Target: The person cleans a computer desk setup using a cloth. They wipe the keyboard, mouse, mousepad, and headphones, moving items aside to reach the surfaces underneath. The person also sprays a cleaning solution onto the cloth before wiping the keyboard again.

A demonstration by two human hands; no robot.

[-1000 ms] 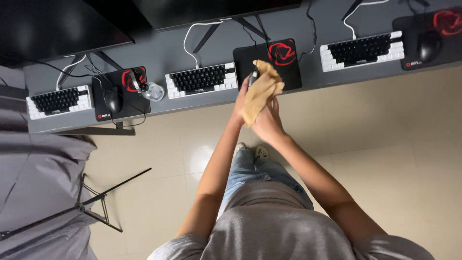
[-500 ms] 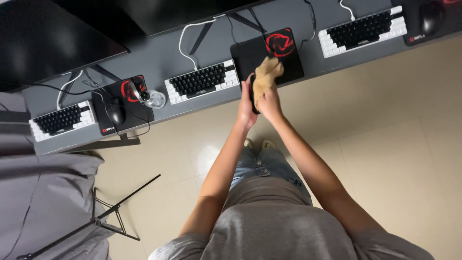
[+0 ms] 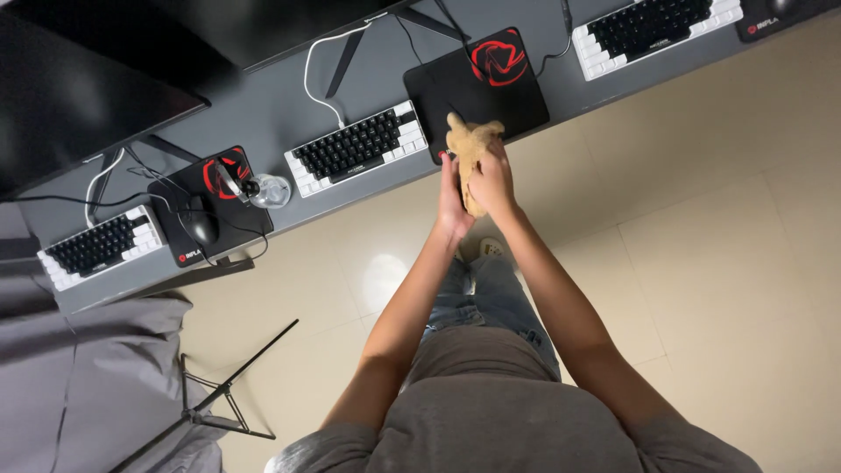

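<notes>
Head view, looking straight down. Item: crumpled tan cloth [image 3: 469, 153], soft fabric, bunched upright between both hands just above the near edge of the long grey desk [image 3: 368, 70]. Right hand [image 3: 495, 180]: fingers curled around the cloth's right side, clenched on it. Left hand [image 3: 453, 197]: palm and fingers pressed flat against the cloth's left side; something small and dark seems to sit between this hand and the cloth, too hidden to tell what. Cloth's upper end overlaps the lower left corner of a square black mouse pad with a red round emblem [image 3: 477, 88]. Just left of it: compact keyboard with black keys and a white frame [image 3: 359, 149], white cable running up from it. Further left: second black mouse pad with red emblem [image 3: 210, 206], bearing a black computer mouse [image 3: 201, 226]; at its right edge a small clear glass dish [image 3: 270, 190]. Far left: another black-and-white keyboard [image 3: 98, 247]. Upper right: a third keyboard of the same kind [image 3: 657, 26]. Upper left: dark monitor screens [image 3: 88, 88]. Below the desk: beige tiled floor [image 3: 701, 263], thin black metal stand [image 3: 228, 398], grey fabric [image 3: 61, 377] at the left edge. The person wears a grey shirt [image 3: 508, 412] and blue jeans [image 3: 491, 298].
</notes>
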